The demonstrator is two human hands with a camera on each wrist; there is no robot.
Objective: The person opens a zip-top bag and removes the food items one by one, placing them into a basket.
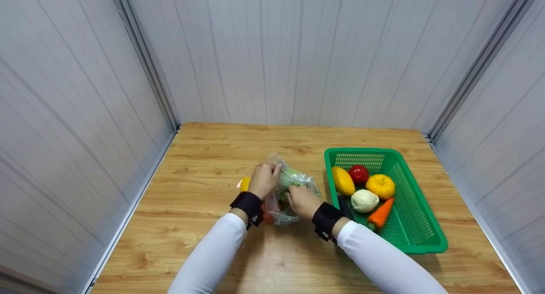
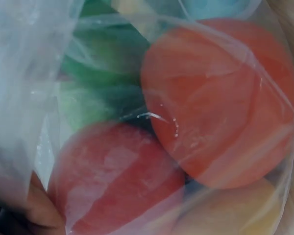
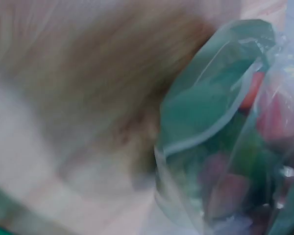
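A clear plastic bag (image 1: pixel 284 217) lies on the table between both hands, with green produce inside. My left hand (image 1: pixel 264 180) grips its upper left edge. My right hand (image 1: pixel 303 201) holds its right side with curled fingers, their tips hidden in the head view. Through plastic in the left wrist view show an orange-red round piece (image 2: pixel 220 103), a red round piece (image 2: pixel 120 178) and a yellow piece (image 2: pixel 230 210). Something yellow (image 1: pixel 245 184) shows beside the left hand. The right wrist view is blurred, with the bag's wide mouth at its right.
At the right stands a green basket (image 1: pixel 425 215) holding a red round fruit (image 1: pixel 358 174), a yellow mango-like fruit (image 1: pixel 343 181), a small yellow pumpkin (image 1: pixel 380 186), a whitish lumpy vegetable (image 1: pixel 364 201), a carrot (image 1: pixel 381 214) and a dark long piece (image 1: pixel 344 205). Panelled walls enclose the wooden table (image 1: pixel 204 158).
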